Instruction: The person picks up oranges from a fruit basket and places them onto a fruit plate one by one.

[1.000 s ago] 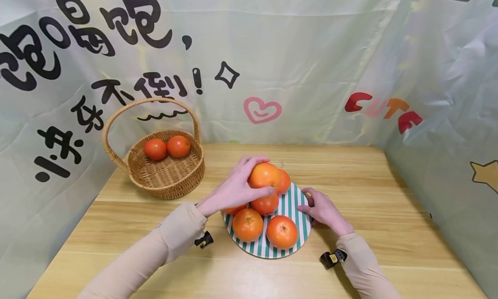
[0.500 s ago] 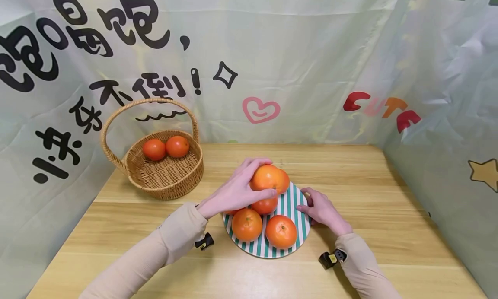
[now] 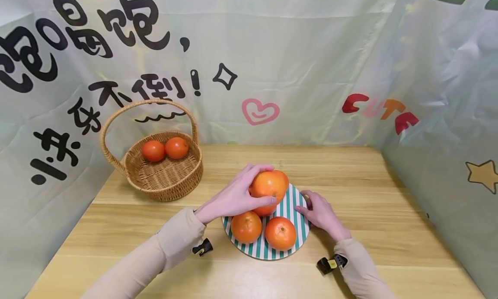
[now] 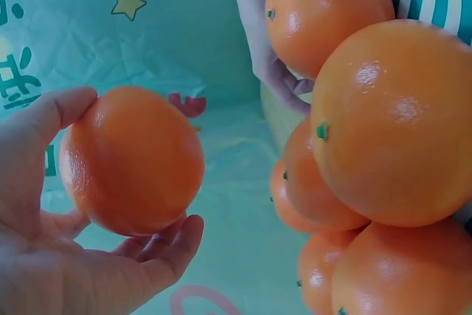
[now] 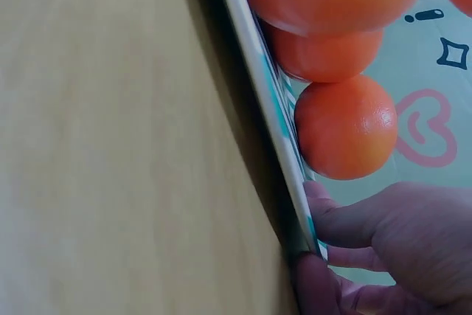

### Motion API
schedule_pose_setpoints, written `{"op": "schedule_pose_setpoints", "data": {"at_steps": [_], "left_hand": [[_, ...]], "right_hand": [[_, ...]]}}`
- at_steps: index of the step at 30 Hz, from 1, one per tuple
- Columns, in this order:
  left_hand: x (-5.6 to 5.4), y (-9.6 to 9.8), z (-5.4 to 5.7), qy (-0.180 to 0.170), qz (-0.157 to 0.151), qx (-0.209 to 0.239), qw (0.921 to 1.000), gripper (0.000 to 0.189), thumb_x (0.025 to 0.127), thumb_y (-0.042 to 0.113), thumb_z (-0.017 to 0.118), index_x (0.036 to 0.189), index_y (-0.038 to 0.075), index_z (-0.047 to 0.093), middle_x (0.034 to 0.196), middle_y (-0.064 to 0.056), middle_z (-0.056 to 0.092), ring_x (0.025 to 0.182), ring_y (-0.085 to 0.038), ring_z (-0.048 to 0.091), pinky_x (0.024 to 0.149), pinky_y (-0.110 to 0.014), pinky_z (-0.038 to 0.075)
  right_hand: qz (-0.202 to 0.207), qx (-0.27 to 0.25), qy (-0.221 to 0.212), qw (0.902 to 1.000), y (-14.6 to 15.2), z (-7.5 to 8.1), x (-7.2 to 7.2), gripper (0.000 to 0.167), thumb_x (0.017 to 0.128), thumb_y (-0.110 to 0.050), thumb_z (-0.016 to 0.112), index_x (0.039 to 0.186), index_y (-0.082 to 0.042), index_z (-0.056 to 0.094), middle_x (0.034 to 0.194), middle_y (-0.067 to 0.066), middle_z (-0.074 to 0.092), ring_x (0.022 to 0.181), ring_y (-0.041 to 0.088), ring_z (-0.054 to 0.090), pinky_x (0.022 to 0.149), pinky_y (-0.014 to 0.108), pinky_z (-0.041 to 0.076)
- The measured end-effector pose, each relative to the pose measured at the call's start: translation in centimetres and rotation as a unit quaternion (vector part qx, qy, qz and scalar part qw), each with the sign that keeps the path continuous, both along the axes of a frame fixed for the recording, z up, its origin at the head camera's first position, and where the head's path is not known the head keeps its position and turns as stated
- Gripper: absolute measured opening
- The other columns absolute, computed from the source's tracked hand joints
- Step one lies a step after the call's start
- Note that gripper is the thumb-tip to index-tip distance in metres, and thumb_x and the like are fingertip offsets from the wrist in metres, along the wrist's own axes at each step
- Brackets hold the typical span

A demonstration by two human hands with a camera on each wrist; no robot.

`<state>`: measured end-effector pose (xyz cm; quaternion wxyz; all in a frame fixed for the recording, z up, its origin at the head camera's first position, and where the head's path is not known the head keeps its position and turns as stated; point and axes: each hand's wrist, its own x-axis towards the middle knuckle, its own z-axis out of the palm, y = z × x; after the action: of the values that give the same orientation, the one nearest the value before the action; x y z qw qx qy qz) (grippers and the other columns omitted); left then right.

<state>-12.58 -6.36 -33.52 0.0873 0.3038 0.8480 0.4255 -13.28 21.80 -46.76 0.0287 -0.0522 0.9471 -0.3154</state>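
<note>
My left hand (image 3: 239,195) grips an orange (image 3: 268,183), thumb on one side and fingers on the other. In the left wrist view this held orange (image 4: 133,160) is apart from the pile of oranges (image 4: 398,123). Below it lies a round board (image 3: 289,206) with green and white stripes, bearing several oranges. Two of them, a left front orange (image 3: 246,227) and a right front orange (image 3: 280,233), show fully; others are partly hidden by the left hand and its orange. At the board's right rim, my right hand (image 3: 320,210) pinches the edge (image 5: 273,101), thumb above and fingers underneath.
A wicker basket (image 3: 165,189) with a tall arched handle stands on the wooden table (image 3: 350,173) at the back left. Two red-orange fruits (image 3: 165,149) sit inside it. Printed cloth (image 3: 311,52) hangs behind the table and along both sides.
My left hand has come slightly nearer and to the right with the orange, covering more of the oranges beneath and behind it. The right hand stays at the board's edge.
</note>
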Motion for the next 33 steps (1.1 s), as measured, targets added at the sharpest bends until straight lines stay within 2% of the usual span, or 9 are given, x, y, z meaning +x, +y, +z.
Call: {"op": "schedule_pose_setpoints", "data": {"at_steps": [5,11,23,33], "left_hand": [[-0.1,-0.3,-0.3,-0.019,-0.018,0.012,0.9996,0.065,0.087,0.036,0.076,0.145,0.028,0.046,0.143,0.002,0.05,0.117,-0.017,0.056,0.094,-0.038,0.053],[-0.1,-0.6,-0.6,-0.024,-0.033,0.022,0.9989,0.065,0.088,0.034,0.075,0.145,0.025,0.046,0.141,0.001,0.051,0.115,-0.017,0.057,0.094,-0.037,0.052],[-0.3,-0.8,-1.0,-0.021,-0.033,0.024,0.9989,0.063,0.09,0.034,0.073,0.146,0.026,0.045,0.143,-0.002,0.05,0.116,-0.018,0.056,0.095,-0.037,0.051],[-0.4,-0.5,-1.3,-0.014,-0.009,0.005,0.9999,0.063,0.09,0.038,0.071,0.147,0.033,0.044,0.144,-0.003,0.047,0.119,-0.019,0.054,0.097,-0.046,0.051]], "right_hand": [[0.001,-0.002,0.019,0.9998,0.0,-0.2,0.1,0.052,0.092,-0.023,0.074,0.134,0.001,0.055,0.085,0.007,0.057,0.075,0.018,0.05,0.069,0.03,0.04],[0.0,-0.005,0.02,0.9998,0.1,0.0,0.3,0.052,0.091,-0.023,0.074,0.134,0.001,0.056,0.083,0.006,0.056,0.074,0.017,0.05,0.069,0.03,0.04],[-0.004,-0.006,0.002,1.0,0.1,-0.1,0.2,0.054,0.091,-0.022,0.074,0.136,0.001,0.054,0.085,0.007,0.057,0.074,0.017,0.052,0.068,0.03,0.042],[-0.003,-0.011,-0.007,0.9999,-0.1,0.0,-0.2,0.056,0.092,-0.023,0.074,0.137,0.001,0.053,0.083,0.007,0.056,0.066,0.015,0.052,0.06,0.025,0.041]]}}
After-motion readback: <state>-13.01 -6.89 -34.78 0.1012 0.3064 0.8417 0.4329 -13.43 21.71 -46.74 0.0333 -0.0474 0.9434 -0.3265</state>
